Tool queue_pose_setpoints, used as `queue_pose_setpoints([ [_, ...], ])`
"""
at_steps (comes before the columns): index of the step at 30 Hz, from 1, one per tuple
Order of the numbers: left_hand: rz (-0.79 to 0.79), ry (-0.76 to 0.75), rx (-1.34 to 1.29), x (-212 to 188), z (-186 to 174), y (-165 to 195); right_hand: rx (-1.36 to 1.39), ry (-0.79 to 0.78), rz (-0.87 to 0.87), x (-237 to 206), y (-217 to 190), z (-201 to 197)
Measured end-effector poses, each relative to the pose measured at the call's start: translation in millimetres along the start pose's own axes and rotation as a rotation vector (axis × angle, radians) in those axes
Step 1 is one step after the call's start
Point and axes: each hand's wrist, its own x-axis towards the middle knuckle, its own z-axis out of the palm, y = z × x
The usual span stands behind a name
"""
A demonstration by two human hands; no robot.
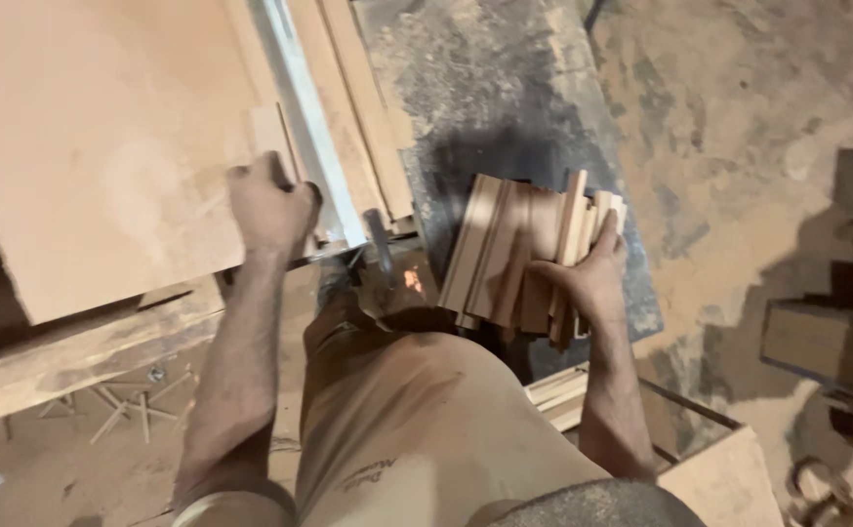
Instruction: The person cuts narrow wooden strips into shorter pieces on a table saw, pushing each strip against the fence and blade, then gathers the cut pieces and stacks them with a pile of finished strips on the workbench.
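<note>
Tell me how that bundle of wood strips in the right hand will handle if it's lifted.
The wood strips look stiff, so bending seems unlikely. They lie loose and uneven under the right hand, so some may slide out. Thin pieces probably weigh little.

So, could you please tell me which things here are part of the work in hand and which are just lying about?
In hand:
- left hand gripping a small wood piece on the large board
- right hand holding a bundle of moulding strips

Lying about:
- thin sticks on the floor
- wooden box
- long strips
</note>
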Motion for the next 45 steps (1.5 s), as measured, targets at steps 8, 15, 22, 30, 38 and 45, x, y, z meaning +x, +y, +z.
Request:
queue_pose_setpoints([
  [8,0.526,0.122,-0.058,3,37,-7,-0.007,0.045,-0.035,2,7,3],
  [15,0.589,0.220,0.208,14,54,-14,-0.024,0.049,-0.043,2,1,2],
  [22,0.683,0.345,0.369,19,58,-11,-0.033,0.030,-0.045,7,-1,7],
  [30,0.711,0.344,0.453,85,51,3,-0.040,0.070,-0.140,13,13,11],
  [38,0.704,0.263,0.462,187,35,26,-0.070,0.115,-0.107,23,31,27],
  [45,0.714,0.287,0.519,329,27,46,-0.070,0.146,-0.109,24,27,27],
])
